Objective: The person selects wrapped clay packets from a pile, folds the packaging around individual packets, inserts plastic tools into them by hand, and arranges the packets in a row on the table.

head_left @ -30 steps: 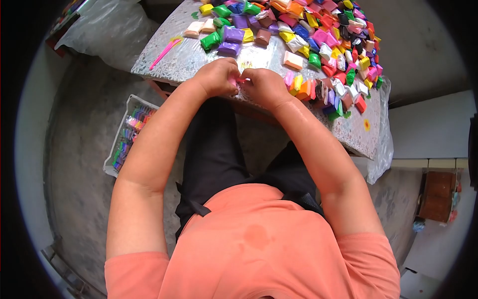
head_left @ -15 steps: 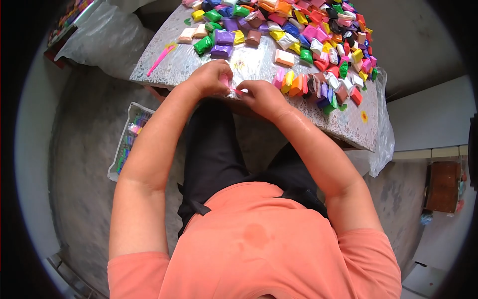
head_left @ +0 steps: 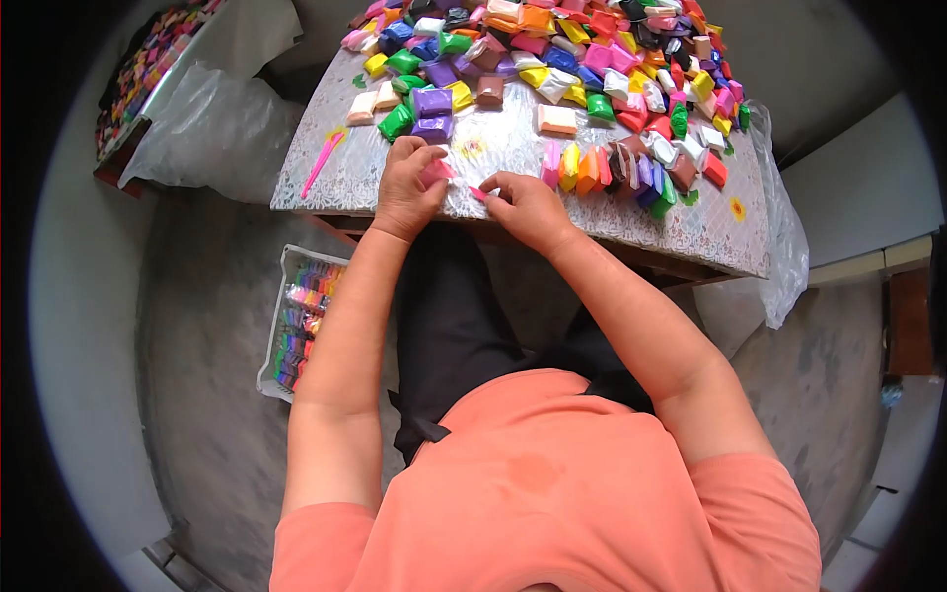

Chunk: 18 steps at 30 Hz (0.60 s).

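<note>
My left hand [head_left: 410,185] is closed at the table's front edge, its fingers round a small pink piece [head_left: 436,172] that shows by the fingertips. Close by on the right, my right hand [head_left: 526,202] pinches a thin pink strip [head_left: 479,193] between thumb and fingers. Whether the two pink bits belong to one thing, I cannot tell. Just beyond my left hand lie purple wrapped packets [head_left: 432,103] and a green one [head_left: 396,123]. Beside my right hand stands a row of packets in several colours, with an orange one [head_left: 589,171] among them.
A large heap of coloured packets [head_left: 592,59] covers the back of the patterned table [head_left: 296,189]. A pink plastic tool [head_left: 322,164] lies at the left. A white basket [head_left: 264,367] of packets sits on the floor. Clear plastic sheeting [head_left: 212,128] hangs at the left.
The camera view has shifted, bringing more of the basket into sight. My fingertips have drawn slightly apart, and my left hand has turned more upright. Both hands keep hold of pink bits.
</note>
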Motion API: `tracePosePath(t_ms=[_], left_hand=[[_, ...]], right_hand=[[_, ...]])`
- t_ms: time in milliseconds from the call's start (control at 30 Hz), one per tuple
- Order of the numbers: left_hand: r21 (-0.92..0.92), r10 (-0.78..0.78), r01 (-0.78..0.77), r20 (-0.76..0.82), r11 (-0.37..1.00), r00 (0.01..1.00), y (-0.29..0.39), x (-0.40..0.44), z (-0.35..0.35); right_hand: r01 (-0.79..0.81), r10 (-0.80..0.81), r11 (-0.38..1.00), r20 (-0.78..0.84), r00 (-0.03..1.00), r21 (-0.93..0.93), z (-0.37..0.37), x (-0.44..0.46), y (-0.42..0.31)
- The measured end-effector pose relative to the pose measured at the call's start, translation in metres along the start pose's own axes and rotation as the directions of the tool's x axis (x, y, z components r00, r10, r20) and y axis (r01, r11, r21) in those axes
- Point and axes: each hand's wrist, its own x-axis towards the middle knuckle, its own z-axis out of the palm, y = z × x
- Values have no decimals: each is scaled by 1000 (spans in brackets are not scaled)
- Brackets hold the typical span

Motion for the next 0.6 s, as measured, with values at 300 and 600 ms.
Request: tracePosePath(t_ms=[300, 600], left_hand=[[138, 236, -229, -32, 964, 971, 6, -27, 16], [16, 164, -164, 1, 986, 987, 1, -26, 6]], right_hand=[[21, -20, 1000, -60, 998, 8, 2, -4, 2], [3, -3, 1000, -19, 1000, -1, -2, -5, -2]])
